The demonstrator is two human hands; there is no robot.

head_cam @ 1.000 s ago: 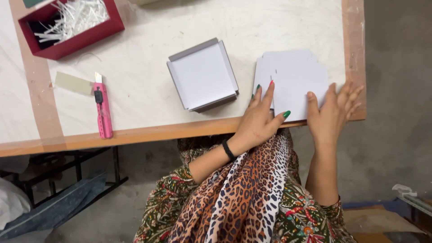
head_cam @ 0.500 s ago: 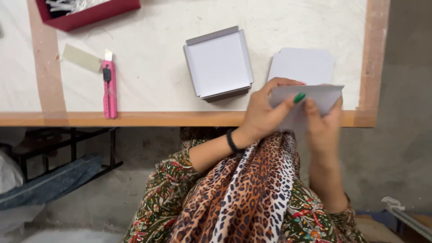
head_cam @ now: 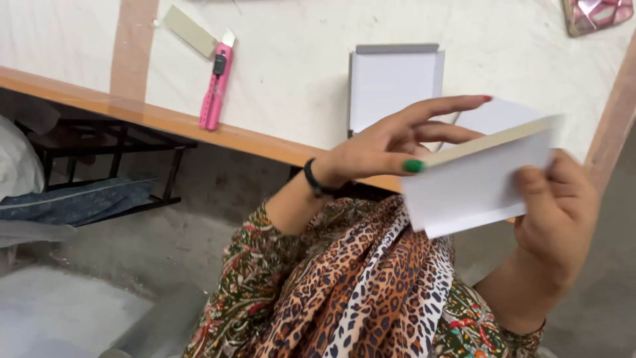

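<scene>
I hold a white folded card piece (head_cam: 474,182) up off the table, in front of my lap. My right hand (head_cam: 556,212) grips its right edge, thumb on the white face. My left hand (head_cam: 391,142) touches its upper left edge with thumb and spread fingers. Behind the hands, an open white box (head_cam: 394,83) with grey sides sits on the white table top (head_cam: 291,73), and a flat white card (head_cam: 493,116) lies partly hidden beside it.
A pink utility knife (head_cam: 216,83) lies near the table's wooden front edge (head_cam: 152,116), next to a pale cardboard strip (head_cam: 189,31). A shiny pink object (head_cam: 596,14) sits at the far right corner. Dark metal frame and cloth (head_cam: 79,202) lie under the table on the left.
Both hands lifted a white card piece from the table edge and raised it toward me. The view has swung so the table now sits higher and tilted.
</scene>
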